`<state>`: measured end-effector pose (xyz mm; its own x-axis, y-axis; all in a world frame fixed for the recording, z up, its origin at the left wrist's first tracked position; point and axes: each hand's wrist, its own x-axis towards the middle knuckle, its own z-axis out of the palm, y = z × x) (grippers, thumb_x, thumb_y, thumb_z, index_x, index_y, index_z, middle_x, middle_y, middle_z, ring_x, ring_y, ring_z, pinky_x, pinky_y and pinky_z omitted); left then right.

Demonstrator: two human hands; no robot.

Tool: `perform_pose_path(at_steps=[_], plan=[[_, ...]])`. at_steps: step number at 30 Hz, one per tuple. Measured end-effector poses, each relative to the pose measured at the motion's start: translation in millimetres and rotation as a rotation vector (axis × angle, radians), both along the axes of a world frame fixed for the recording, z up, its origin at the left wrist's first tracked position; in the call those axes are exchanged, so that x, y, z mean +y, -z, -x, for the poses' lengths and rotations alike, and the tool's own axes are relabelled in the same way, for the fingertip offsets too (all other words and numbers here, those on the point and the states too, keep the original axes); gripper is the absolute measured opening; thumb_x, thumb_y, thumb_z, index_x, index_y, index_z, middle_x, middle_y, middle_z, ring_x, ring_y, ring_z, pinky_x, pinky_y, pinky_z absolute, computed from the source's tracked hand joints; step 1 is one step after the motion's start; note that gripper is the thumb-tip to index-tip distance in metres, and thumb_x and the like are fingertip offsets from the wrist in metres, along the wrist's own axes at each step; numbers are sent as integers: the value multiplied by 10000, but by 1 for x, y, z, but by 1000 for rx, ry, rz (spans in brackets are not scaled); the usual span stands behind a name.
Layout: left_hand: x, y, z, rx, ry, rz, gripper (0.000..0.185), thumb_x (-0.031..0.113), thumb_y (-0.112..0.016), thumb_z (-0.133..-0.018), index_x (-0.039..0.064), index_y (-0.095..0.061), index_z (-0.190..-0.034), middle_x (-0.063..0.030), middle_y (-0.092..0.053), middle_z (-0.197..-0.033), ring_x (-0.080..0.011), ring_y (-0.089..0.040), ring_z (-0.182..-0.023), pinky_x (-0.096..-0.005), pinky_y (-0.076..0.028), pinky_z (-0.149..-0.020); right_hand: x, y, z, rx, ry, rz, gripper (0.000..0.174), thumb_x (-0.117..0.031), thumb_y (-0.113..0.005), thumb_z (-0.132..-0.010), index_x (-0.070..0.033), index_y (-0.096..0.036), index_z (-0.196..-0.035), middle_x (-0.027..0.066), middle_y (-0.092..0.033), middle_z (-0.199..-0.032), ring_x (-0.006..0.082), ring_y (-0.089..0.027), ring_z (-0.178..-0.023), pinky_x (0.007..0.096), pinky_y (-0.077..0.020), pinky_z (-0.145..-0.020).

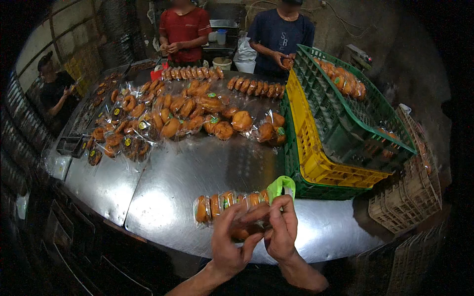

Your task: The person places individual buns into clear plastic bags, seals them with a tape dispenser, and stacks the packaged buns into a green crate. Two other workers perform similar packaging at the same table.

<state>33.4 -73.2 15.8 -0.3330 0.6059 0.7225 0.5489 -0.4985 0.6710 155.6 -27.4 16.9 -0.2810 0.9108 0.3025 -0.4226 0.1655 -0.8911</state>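
My left hand (231,240) is closed around the left side of a brown, bread-like piece (240,233), apparently in clear film and mostly hidden by my fingers. At its right side, my right hand (283,229) pinches the film end, thumb and fingers together. Just beyond the right hand is a bright green tape dispenser (281,185); whether that hand touches it I cannot tell. A row of buns in clear bags (216,205), some with green stickers, lies on the metal table (177,185) behind my left hand.
Bagged doughnuts and buns (185,107) are heaped across the table's middle. Stacked plastic crates, a green one (326,122) tilted over a yellow one (307,148), stand at the right. Two people (185,33) work across the table, another (55,88) at far left. A brown crate (407,196) sits lower right.
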Motion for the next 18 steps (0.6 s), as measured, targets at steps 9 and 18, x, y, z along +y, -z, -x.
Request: perform_pose_path(at_steps=[9, 18], plan=[[4, 13, 1, -749, 249, 478, 254, 196, -605, -966, -37, -620, -864, -76, -668, -812, -115, -622, -734, -242, -517, -707, -16, 13, 10, -731, 506, -706, 363, -188, -615, -940, -11, -520, -1242, 199, -594, -1241, 375, -575, -1150, 485, -415, -1031], [6, 38, 59, -544, 682, 350, 415, 111, -610, -942, 42, -426, -1306, -120, -571, -1116, -165, -589, -993, -315, -514, -847, -19, 12, 17, -775, 265, -538, 289, 1, -691, -757, -86, -659, -1031, 86, -600, -910, 291, -593, -857, 424, -484, -791]])
